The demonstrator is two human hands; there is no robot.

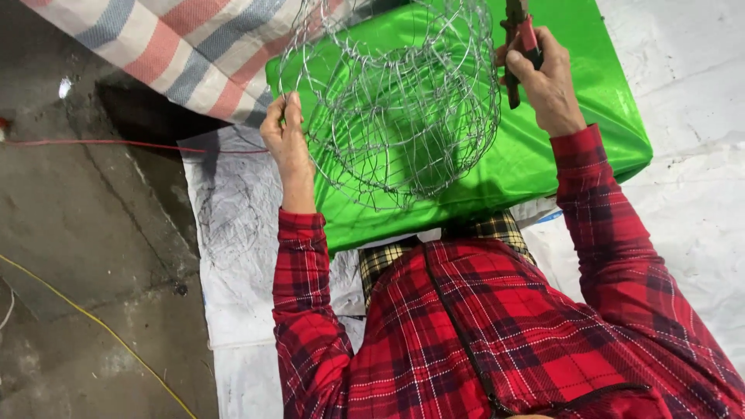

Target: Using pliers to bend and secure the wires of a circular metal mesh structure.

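The left hand [285, 140] grips the rim of a round wire basket frame [396, 109] — held over a green sheet [543, 147]. The right hand [547, 81] is closed around red-handled pliers [518, 39] at the frame's far edge.

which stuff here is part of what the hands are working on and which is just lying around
In use: wire frame, gripped by left hand; red-handled pliers in right hand; green sheet under the frame.

Lying about: striped tarp, red cord, yellow cord.

Blocked ahead: wire mesh basket [396, 109] fills the space over the green sheet [543, 155].
Left side: bare concrete floor [85, 225], crossed by yellow cable [101, 326].
Right side: open white tarp [691, 155].
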